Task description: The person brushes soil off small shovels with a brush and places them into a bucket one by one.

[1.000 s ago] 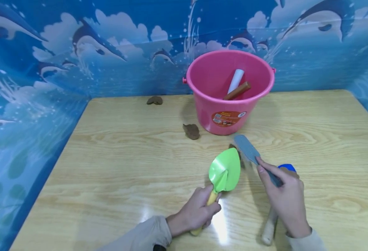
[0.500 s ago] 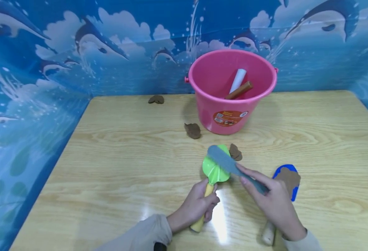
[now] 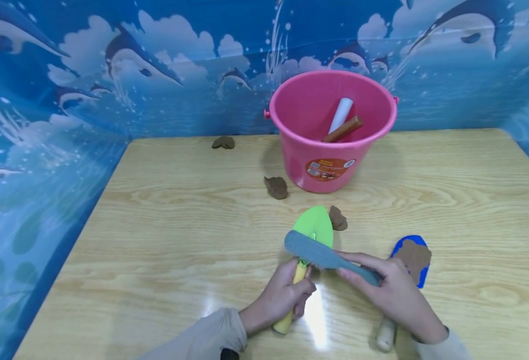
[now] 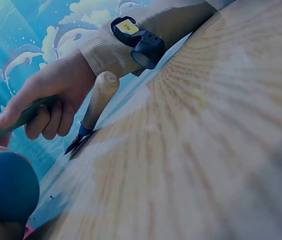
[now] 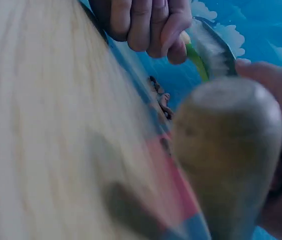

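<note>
My left hand (image 3: 282,292) grips the yellow handle of a small green trowel (image 3: 315,222), its blade pointing away over the table. In my right hand (image 3: 395,287), thumb and fingers pinch the handle of a grey-blue brush (image 3: 314,250). The brush head lies across the base of the trowel blade, and pale bristles (image 5: 216,55) show in the right wrist view. Beside the blade is a brown clump (image 3: 338,218). Under and beside my right hand lies a blue trowel (image 3: 422,277) bearing a brown lump (image 3: 413,255); its wooden handle (image 5: 226,150) looms large in the right wrist view.
A pink bucket (image 3: 302,167) stands at the back of the wooden table (image 3: 165,240), holding a white roll (image 3: 341,114) and a brown stick (image 3: 343,129). Brown clumps lie left of it, one nearer (image 3: 276,187) and one at the back edge (image 3: 223,142). Dolphin-print sheeting surrounds the table.
My right hand has brought the brush left over the green trowel, then down the blade toward its handle. The green trowel has shifted slightly left, uncovering the brown clump.
</note>
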`<state>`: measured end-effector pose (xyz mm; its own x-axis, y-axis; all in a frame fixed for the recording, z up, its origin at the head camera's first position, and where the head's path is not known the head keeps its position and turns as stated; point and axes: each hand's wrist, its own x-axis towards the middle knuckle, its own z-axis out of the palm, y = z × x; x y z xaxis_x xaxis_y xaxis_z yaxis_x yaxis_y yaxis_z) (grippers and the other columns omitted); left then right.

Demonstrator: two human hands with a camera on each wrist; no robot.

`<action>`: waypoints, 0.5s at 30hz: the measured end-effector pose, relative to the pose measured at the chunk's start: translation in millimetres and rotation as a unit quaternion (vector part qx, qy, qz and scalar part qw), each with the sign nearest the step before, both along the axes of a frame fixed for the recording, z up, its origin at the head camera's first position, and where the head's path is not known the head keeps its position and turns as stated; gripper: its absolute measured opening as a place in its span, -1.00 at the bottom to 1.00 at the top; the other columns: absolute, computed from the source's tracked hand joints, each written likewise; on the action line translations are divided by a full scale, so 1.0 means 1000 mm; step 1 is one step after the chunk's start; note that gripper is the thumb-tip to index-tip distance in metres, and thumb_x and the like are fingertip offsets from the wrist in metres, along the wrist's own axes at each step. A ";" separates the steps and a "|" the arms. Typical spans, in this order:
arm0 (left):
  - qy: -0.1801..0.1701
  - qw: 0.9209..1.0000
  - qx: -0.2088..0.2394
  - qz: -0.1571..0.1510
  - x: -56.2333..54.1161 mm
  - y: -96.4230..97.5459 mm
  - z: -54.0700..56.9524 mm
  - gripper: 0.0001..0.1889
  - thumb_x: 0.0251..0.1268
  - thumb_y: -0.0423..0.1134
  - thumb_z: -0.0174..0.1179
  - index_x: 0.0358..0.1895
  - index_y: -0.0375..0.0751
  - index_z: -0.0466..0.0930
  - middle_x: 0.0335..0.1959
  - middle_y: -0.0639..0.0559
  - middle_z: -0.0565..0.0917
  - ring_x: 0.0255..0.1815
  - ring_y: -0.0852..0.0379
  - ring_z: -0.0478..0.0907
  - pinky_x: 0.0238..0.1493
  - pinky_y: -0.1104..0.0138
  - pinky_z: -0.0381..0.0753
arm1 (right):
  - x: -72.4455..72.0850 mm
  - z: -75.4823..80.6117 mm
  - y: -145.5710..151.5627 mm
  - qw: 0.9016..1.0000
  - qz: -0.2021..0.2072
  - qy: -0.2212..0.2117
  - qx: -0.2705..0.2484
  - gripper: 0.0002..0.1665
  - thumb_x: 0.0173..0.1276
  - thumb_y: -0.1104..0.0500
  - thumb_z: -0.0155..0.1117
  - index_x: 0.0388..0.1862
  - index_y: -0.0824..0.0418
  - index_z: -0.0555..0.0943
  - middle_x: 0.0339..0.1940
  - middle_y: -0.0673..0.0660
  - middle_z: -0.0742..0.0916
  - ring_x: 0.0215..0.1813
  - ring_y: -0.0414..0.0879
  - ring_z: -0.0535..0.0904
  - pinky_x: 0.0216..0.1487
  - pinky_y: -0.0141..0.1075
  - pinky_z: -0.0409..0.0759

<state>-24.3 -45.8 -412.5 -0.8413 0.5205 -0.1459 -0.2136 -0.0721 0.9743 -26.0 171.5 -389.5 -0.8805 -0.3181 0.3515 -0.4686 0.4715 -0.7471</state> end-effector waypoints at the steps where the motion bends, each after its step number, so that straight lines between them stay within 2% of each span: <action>1: -0.001 1.000 0.003 -0.002 0.000 0.000 0.000 -0.93 0.18 -0.54 -0.08 -0.35 -0.35 0.25 -0.74 0.12 0.32 -0.87 0.30 0.26 -0.88 0.46 0.29 | 0.000 0.000 0.000 0.999 -0.038 -0.001 0.019 -0.67 0.22 0.31 0.37 -0.01 0.11 0.70 -0.24 -0.05 0.77 -0.36 -0.36 0.60 -0.38 -0.58 0.52; 4: -0.006 1.000 0.017 0.000 0.001 -0.002 0.001 -0.92 0.20 -0.54 -0.08 -0.33 -0.37 0.22 -0.72 0.12 0.31 -0.86 0.31 0.25 -0.88 0.47 0.28 | -0.002 0.001 0.002 0.990 -0.141 0.001 0.027 -0.82 0.26 0.29 0.34 -0.15 0.23 0.72 -0.50 0.02 0.71 -0.52 -0.31 0.41 -0.51 -0.55 0.38; 6: -0.015 1.000 0.025 0.002 0.001 -0.002 0.002 -0.91 0.20 -0.52 -0.08 -0.34 -0.32 0.21 -0.73 0.13 0.30 -0.86 0.31 0.25 -0.86 0.48 0.28 | -0.003 0.000 0.004 0.983 -0.182 0.003 0.018 -0.85 0.25 0.29 0.34 -0.20 0.27 0.72 -0.60 -0.01 0.63 -0.57 -0.30 0.33 -0.57 -0.53 0.31; 7: -0.025 0.999 0.032 0.004 0.001 -0.003 0.002 -0.89 0.19 -0.51 -0.07 -0.35 -0.29 0.21 -0.74 0.13 0.30 -0.85 0.31 0.24 -0.86 0.48 0.27 | -0.003 -0.001 0.005 0.984 -0.180 0.006 0.005 -0.86 0.24 0.31 0.34 -0.21 0.28 0.72 -0.62 -0.04 0.61 -0.57 -0.30 0.32 -0.59 -0.52 0.30; 8: -0.037 0.998 0.039 0.007 0.000 -0.003 0.003 -0.88 0.18 -0.50 -0.07 -0.36 -0.26 0.20 -0.75 0.14 0.29 -0.85 0.31 0.23 -0.86 0.47 0.27 | -0.003 -0.001 0.005 0.987 -0.159 0.011 -0.007 -0.86 0.22 0.35 0.34 -0.22 0.29 0.72 -0.67 -0.07 0.55 -0.60 -0.30 0.27 -0.64 -0.49 0.27; 10: -0.065 0.996 0.059 0.013 -0.002 -0.003 0.003 -0.84 0.15 -0.49 -0.06 -0.40 -0.19 0.18 -0.78 0.15 0.27 -0.85 0.31 0.22 -0.85 0.47 0.24 | -0.002 -0.003 0.004 0.995 -0.091 0.015 -0.032 -0.81 0.19 0.42 0.33 -0.20 0.28 0.71 -0.63 -0.08 0.57 -0.64 -0.33 0.27 -0.70 -0.48 0.27; 12: -0.088 0.993 0.080 0.015 -0.004 -0.003 0.003 -0.83 0.14 -0.49 -0.06 -0.43 -0.16 0.17 -0.80 0.17 0.24 -0.85 0.31 0.20 -0.85 0.48 0.21 | 0.000 -0.004 0.001 0.999 -0.028 0.002 -0.029 -0.76 0.19 0.41 0.34 -0.18 0.20 0.72 -0.54 -0.13 0.64 -0.61 -0.37 0.36 -0.67 -0.49 0.35; 13: -0.097 0.991 0.093 0.016 -0.004 -0.003 0.003 -0.82 0.14 -0.49 -0.07 -0.43 -0.16 0.16 -0.81 0.17 0.23 -0.85 0.31 0.19 -0.85 0.47 0.20 | 0.001 -0.004 0.000 1.000 -0.009 -0.006 -0.022 -0.76 0.19 0.39 0.34 -0.18 0.16 0.72 -0.52 -0.14 0.65 -0.59 -0.38 0.39 -0.65 -0.50 0.39; 15: -0.103 0.988 0.112 0.014 -0.005 -0.004 0.003 -0.80 0.14 -0.50 -0.09 -0.45 -0.15 0.13 -0.81 0.18 0.21 -0.85 0.32 0.17 -0.85 0.48 0.17 | 0.000 -0.004 -0.002 1.000 -0.019 -0.018 0.013 -0.81 0.23 0.30 0.35 -0.20 0.09 0.73 -0.46 -0.15 0.69 -0.52 -0.37 0.45 -0.56 -0.49 0.45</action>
<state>-29.6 -49.5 -409.2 -0.8204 0.5356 -0.2001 -0.4010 -0.2896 0.8691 -25.7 169.9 -393.8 -0.9040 -0.2931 0.3114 -0.4231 0.5082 -0.7501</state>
